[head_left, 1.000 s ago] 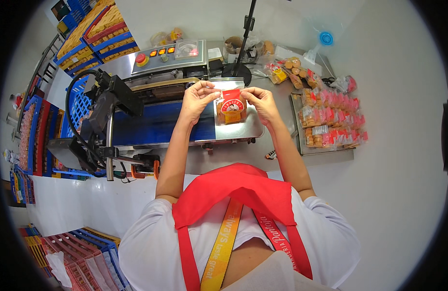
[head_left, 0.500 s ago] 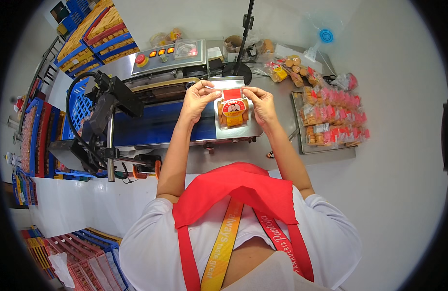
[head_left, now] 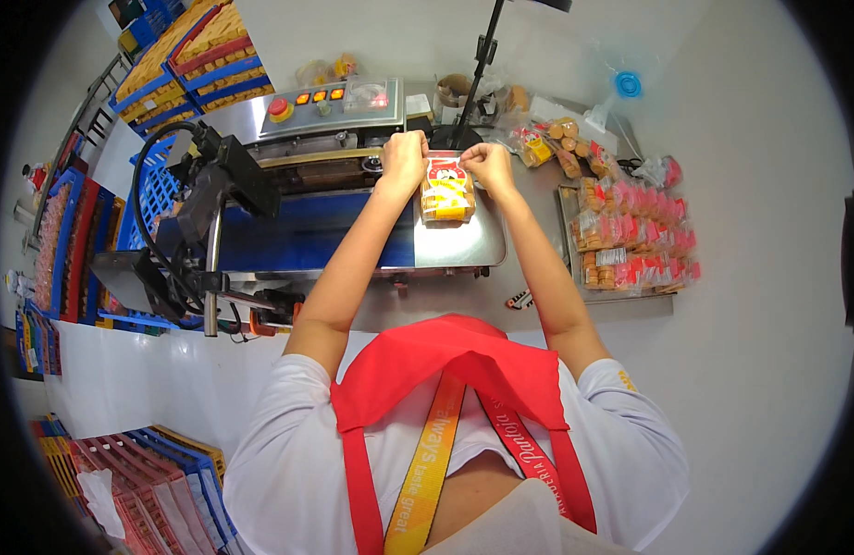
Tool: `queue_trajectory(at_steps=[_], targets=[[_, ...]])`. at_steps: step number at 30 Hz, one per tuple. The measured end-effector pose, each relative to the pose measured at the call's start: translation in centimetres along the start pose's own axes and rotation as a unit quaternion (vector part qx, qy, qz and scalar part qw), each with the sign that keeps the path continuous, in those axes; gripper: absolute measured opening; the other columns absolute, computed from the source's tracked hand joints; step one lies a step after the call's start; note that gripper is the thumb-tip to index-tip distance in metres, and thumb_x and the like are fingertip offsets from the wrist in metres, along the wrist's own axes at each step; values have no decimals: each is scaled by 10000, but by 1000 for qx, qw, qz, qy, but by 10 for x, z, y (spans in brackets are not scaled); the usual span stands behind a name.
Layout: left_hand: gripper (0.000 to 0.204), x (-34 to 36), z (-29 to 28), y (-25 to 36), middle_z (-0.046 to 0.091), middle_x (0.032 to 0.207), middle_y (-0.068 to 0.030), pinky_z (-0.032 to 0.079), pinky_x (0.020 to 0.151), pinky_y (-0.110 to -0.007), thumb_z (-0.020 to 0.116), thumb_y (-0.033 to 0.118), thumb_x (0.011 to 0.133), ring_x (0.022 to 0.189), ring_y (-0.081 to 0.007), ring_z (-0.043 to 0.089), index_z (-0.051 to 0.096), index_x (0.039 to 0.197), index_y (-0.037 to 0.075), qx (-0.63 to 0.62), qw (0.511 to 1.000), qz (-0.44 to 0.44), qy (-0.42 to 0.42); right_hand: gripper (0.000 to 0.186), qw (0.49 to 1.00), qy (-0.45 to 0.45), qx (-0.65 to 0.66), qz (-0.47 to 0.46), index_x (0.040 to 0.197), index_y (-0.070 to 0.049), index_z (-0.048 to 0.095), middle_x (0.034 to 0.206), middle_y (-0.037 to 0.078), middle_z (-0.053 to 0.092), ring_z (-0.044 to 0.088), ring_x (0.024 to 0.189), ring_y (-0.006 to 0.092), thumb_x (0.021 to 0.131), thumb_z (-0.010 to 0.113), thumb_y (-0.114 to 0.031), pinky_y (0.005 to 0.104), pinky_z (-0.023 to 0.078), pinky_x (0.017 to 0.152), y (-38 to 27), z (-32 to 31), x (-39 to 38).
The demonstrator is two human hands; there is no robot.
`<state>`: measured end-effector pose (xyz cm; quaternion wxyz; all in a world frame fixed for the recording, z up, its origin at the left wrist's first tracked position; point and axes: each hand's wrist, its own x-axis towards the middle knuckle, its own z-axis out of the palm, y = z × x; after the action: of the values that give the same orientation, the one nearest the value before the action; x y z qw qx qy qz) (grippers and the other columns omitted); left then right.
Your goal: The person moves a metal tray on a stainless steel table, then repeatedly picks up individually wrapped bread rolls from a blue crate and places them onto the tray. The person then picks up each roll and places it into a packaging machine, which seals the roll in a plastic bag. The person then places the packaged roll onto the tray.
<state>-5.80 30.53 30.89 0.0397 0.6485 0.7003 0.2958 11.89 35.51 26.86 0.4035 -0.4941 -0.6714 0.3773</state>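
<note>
A clear plastic bag of biscuits (head_left: 448, 199) with a red, white and yellow label lies at the bare metal end of the conveyor sealing machine (head_left: 297, 231). My left hand (head_left: 406, 162) is closed at the bag's upper left corner, its fingertips mostly turned from view. At the upper right corner, my right hand (head_left: 491, 169) pinches the bag's edge between thumb and fingers. The top of the bag lies close to the machine's sealing strip, and the blue belt runs off to the left of it.
A tray (head_left: 568, 222) with rows of filled biscuit bags stands on the right of the table. Loose biscuit packs (head_left: 564, 143) lie behind it. A black stand (head_left: 482, 69) rises behind my hands. A black device on a metal post (head_left: 213, 268) stands at the left, before stacked crates (head_left: 219, 79).
Both hands have moved away from me with the bag, toward the sealing strip. My left hand has turned, its back now uppermost.
</note>
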Motion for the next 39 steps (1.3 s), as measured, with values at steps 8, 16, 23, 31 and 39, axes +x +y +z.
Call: queue_trajectory(at_steps=[8,16,23,31,39], targets=[[77,-4,4,5,660,755,-169,527,711,-414,703,101,662,748,-323,655,712,738,89,55,998,-5,-37,118,812,-99,-496,-292,741,-25,683,788,137,628,603,912,276,732,616,-122,386,534,697,-39,4,-5],[252,-44,-33,-15,607,908,-267,480,747,-416,537,90,805,870,-393,611,642,1015,-1,-101,988,91,-73,379,887,-139,-415,-149,1152,-150,612,1055,216,497,479,1046,356,918,436,-390,440,449,871,-61,26,-42],[515,-95,-53,-48,640,1098,-156,524,750,-286,654,28,786,945,-221,651,505,1279,30,-249,964,-48,-75,385,887,-94,-393,-225,946,-10,665,986,222,534,477,999,332,823,568,-362,405,485,799,-81,80,-54],[547,-99,-61,-62,555,1198,-194,521,816,-308,618,-17,807,1000,-213,608,445,1323,30,-303,944,-108,-79,390,910,149,-298,-245,1027,-32,641,1059,192,587,524,1025,340,738,717,-283,430,434,877,-21,-50,-81],[527,-104,-79,-54,449,1265,-136,485,890,-352,645,-12,770,1103,-269,540,484,1269,36,-90,993,-53,51,223,736,265,-603,155,891,-1,644,1085,195,519,468,1070,347,711,684,-127,432,426,875,126,-251,-203]])
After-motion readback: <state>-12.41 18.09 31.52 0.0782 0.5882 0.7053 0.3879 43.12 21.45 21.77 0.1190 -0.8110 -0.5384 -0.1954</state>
